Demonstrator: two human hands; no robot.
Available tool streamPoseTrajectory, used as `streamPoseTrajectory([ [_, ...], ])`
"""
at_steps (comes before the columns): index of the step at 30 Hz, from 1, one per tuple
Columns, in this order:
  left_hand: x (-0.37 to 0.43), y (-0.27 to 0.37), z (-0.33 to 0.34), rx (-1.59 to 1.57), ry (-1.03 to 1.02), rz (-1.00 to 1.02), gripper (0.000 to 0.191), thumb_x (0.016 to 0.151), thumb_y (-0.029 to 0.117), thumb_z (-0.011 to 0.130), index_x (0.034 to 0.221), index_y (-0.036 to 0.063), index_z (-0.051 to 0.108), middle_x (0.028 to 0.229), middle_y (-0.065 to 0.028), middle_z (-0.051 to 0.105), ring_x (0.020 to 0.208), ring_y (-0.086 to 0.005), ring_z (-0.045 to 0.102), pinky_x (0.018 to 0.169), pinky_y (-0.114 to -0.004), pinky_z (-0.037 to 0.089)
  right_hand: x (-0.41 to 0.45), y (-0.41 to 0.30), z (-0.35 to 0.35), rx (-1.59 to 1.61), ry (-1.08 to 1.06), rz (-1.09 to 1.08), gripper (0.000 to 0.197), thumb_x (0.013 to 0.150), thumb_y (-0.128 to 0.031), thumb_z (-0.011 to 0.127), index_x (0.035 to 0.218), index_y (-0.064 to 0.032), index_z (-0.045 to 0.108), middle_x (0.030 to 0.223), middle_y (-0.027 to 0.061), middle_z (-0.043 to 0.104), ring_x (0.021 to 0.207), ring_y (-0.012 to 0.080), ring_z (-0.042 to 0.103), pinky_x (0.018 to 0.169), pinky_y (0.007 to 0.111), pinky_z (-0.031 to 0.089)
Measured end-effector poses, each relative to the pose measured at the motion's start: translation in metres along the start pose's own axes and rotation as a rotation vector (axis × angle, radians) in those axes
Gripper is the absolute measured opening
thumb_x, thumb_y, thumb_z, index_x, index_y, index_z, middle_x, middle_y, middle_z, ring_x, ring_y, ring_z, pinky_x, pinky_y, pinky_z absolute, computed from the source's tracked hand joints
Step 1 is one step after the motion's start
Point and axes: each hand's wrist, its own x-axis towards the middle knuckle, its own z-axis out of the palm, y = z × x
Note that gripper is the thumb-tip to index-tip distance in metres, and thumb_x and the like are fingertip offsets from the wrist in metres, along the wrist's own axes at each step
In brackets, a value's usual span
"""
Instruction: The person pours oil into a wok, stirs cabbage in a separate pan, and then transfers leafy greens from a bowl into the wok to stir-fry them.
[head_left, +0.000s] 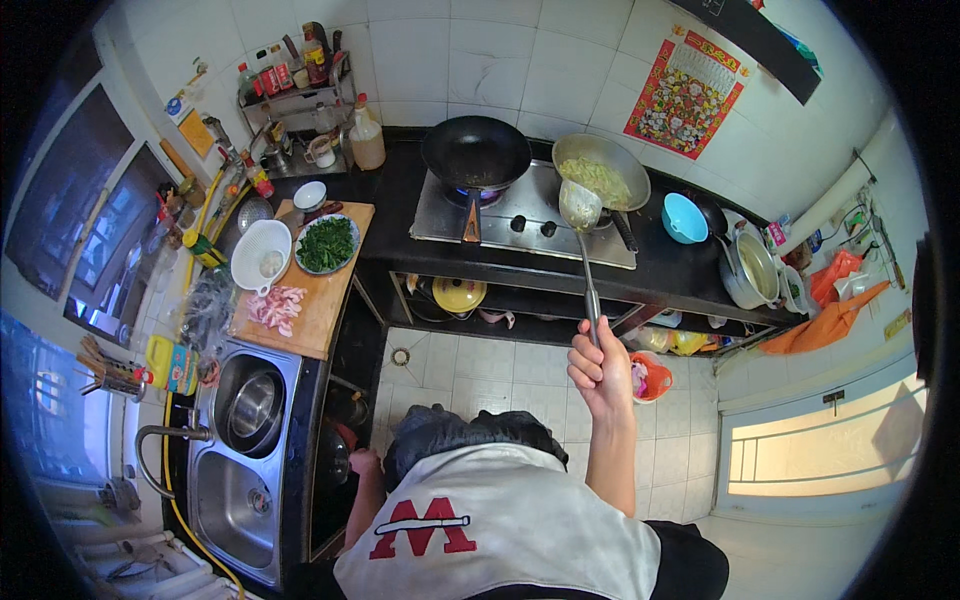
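My right hand (600, 361) grips the handle of a metal ladle (581, 205), whose bowl rests over the near left rim of a light metal wok (637, 161). Shredded pale-green vegetable (595, 178) lies in that wok. A black wok (477, 154) with a wooden handle stands on the left burner, a blue flame under it. Low beside the cabinet, my left hand (365, 461) hangs near the open shelf; whether it holds something cannot be made out. On a wooden cutting board (341, 300) are sliced raw meat (277, 308), a plate of chopped greens (326, 245) and a white colander (260, 255).
The steel double sink (238, 502) lies left, holding metal bowls. Seasoning bottles fill a rack (289, 97) in the back left corner. A blue bowl (685, 218) and a metal pot (750, 270) stand right of the stove (525, 217). A red basket (651, 377) is on the floor.
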Motion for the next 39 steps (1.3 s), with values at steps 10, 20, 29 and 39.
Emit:
streamPoseTrajectory([
  [10,0.009,0.006,-0.020,-0.348,0.195,0.109,0.050,0.080,0.038,0.067,0.114,0.0020,0.058,0.117,-0.0237,0.055,0.116,-0.0380,0.045,0.099,-0.042,0.038,-0.012,0.024,0.013,0.023,0.071,0.049,0.030,0.101,-0.032,0.040,0.094,-0.0060,0.053,0.057,-0.0073,0.031,0.042,0.0023,0.025,0.036,0.018,0.020],
  [20,0.071,-0.080,-0.034,-0.238,-0.279,-0.047,0.038,0.083,0.035,0.056,0.093,-0.0001,0.067,0.089,-0.0175,0.067,0.076,-0.0299,0.063,0.066,-0.040,0.049,-0.039,0.081,0.045,0.100,0.100,-0.005,0.030,0.102,-0.032,0.039,0.094,-0.0057,0.053,0.056,-0.0075,0.030,0.042,0.0020,0.025,0.035,0.019,0.021],
  [29,0.092,-0.083,-0.047,-0.620,-0.526,0.010,0.026,0.087,0.022,0.053,0.069,0.0067,0.063,0.059,-0.0013,0.055,0.045,-0.0172,0.049,0.040,-0.031,0.034,-0.060,0.107,0.066,0.056,0.162,-0.065,0.029,0.102,-0.031,0.039,0.094,-0.0060,0.051,0.057,-0.0080,0.030,0.042,0.0015,0.024,0.035,0.018,0.020],
  [39,0.074,0.019,-0.099,-0.650,-0.525,0.251,0.037,0.088,0.034,0.065,0.063,0.0066,0.062,0.058,0.0010,0.057,0.049,-0.0077,0.049,0.044,-0.024,0.036,-0.055,0.117,0.073,0.045,0.161,-0.069,0.028,0.101,-0.031,0.039,0.095,-0.0070,0.053,0.057,-0.0082,0.032,0.041,0.0009,0.025,0.035,0.018,0.020],
])
